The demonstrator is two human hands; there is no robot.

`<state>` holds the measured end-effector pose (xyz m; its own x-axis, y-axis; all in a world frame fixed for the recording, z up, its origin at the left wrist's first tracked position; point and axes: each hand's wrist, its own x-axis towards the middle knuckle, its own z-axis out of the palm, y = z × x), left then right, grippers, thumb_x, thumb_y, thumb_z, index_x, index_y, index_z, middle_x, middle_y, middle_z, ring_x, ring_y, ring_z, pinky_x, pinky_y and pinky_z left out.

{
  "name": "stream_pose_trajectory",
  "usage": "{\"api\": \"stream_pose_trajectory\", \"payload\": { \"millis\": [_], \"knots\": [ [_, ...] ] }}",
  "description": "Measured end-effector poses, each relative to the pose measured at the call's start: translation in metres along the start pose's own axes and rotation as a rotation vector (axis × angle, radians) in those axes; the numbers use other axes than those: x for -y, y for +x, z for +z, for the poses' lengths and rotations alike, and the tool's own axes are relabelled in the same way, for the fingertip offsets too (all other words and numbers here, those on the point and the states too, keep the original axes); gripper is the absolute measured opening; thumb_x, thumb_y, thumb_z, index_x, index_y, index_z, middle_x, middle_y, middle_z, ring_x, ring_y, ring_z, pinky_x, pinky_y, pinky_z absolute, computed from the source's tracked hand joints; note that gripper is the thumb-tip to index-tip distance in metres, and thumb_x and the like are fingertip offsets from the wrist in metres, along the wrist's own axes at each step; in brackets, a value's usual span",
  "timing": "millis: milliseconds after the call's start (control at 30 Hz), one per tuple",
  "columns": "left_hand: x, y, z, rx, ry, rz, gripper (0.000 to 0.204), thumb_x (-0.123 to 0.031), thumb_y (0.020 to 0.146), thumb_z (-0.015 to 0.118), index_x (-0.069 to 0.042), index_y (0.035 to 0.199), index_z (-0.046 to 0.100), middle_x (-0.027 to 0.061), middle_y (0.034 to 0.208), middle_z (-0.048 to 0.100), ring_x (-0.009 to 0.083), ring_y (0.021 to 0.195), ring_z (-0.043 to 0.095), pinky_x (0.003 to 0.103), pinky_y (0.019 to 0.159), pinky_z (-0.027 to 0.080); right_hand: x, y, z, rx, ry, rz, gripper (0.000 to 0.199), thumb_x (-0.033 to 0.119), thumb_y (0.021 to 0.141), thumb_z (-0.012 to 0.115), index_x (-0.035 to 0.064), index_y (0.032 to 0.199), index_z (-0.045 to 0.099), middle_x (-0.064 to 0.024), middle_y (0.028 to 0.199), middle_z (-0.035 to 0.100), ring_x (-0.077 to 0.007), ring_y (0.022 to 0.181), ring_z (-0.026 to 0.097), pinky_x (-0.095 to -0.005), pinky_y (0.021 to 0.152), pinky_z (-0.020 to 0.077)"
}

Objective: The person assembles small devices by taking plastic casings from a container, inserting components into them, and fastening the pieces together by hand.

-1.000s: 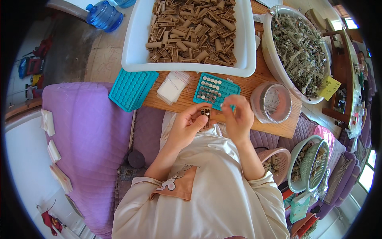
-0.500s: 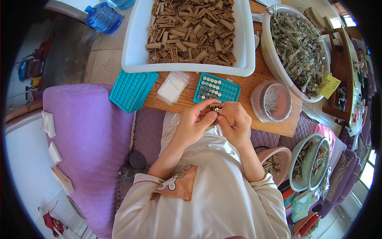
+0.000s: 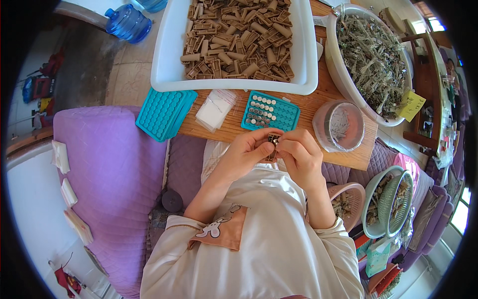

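Observation:
My left hand [image 3: 246,153] and my right hand [image 3: 299,155] meet just in front of the wooden board [image 3: 318,102], both pinching one small brown holder piece [image 3: 272,141] with something small and silvery at its top. Right behind my fingers lies a teal tray [image 3: 271,111] with rows of small round silver parts in its pockets. Beside it sit a stack of clear small bags [image 3: 214,109] and a stack of empty teal trays [image 3: 164,113]. A large white tub [image 3: 164,65] farther back is full of brown holder pieces.
A small clear-wrapped round bowl [image 3: 339,126] stands at the board's right end. A big white basin [image 3: 371,55] of grey-green strips is at the back right. Baskets [image 3: 388,202] with more parts sit at my right; a purple cushion [image 3: 109,174] lies on my left. Blue water bottles [image 3: 128,22] stand at the far left.
My right hand came back from the teal tray and joined my left hand at the brown piece. Both hands now work close together on it.

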<state>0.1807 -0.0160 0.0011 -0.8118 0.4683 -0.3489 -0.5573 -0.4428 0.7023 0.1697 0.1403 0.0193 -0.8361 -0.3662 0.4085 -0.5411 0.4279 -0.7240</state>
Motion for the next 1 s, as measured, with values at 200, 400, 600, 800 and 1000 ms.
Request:
{"api": "stream_pose_trajectory", "payload": {
  "millis": [200, 400, 600, 800, 1000],
  "knots": [
    [-0.001, -0.003, 0.008, -0.063, 0.055, 0.149, 0.033, -0.012, 0.084, 0.051, 0.000, 0.115, 0.044, 0.0072, 0.095, 0.057, 0.0131, 0.084, 0.057, 0.023, 0.072, 0.047, 0.012, -0.009, -0.007, -0.278, 0.729, 0.557, 0.024, -0.007, 0.073, 0.057, 0.0026, 0.093, 0.047, -0.0063, 0.084, 0.052, -0.0134, 0.074, 0.054, -0.0249, 0.064, 0.0471],
    [-0.001, -0.007, 0.015, -0.201, 0.492, 0.349, 0.035, -0.001, 0.078, 0.055, -0.001, 0.112, 0.048, 0.0104, 0.090, 0.060, 0.0114, 0.077, 0.059, 0.022, 0.067, 0.046, 0.017, 0.003, -0.019, -0.084, 0.983, 0.793, 0.025, -0.003, 0.076, 0.056, 0.0030, 0.095, 0.041, -0.0048, 0.089, 0.049, -0.0083, 0.075, 0.054, -0.0182, 0.054, 0.0443],
    [-0.010, -0.013, 0.021, -0.194, 0.736, 0.329, 0.036, -0.001, 0.076, 0.057, -0.004, 0.111, 0.049, 0.0113, 0.083, 0.060, 0.0116, 0.067, 0.058, 0.024, 0.059, 0.045, 0.010, 0.006, -0.015, -0.002, 1.033, 0.810, 0.029, 0.004, 0.075, 0.061, 0.0046, 0.095, 0.040, -0.0050, 0.091, 0.047, -0.0082, 0.069, 0.055, -0.0163, 0.048, 0.0415],
    [-0.011, -0.013, 0.017, -0.137, 0.729, 0.246, 0.035, -0.002, 0.077, 0.056, -0.003, 0.111, 0.049, 0.0113, 0.083, 0.060, 0.0114, 0.067, 0.057, 0.023, 0.060, 0.045, 0.001, 0.013, -0.019, 0.191, 0.961, 0.875, 0.026, 0.001, 0.076, 0.059, 0.0046, 0.093, 0.040, -0.0037, 0.086, 0.048, -0.0065, 0.066, 0.053, -0.0170, 0.048, 0.0401],
    [0.002, -0.004, -0.001, -0.133, 0.315, 0.181, 0.029, -0.004, 0.080, 0.052, 0.002, 0.108, 0.049, 0.0087, 0.088, 0.059, 0.0113, 0.075, 0.058, 0.022, 0.067, 0.046, -0.008, 0.016, -0.008, 0.215, 0.627, 0.789, 0.021, 0.003, 0.074, 0.060, 0.0022, 0.090, 0.047, -0.0032, 0.080, 0.053, -0.0075, 0.064, 0.052, -0.0206, 0.051, 0.0404]
  ]
}}
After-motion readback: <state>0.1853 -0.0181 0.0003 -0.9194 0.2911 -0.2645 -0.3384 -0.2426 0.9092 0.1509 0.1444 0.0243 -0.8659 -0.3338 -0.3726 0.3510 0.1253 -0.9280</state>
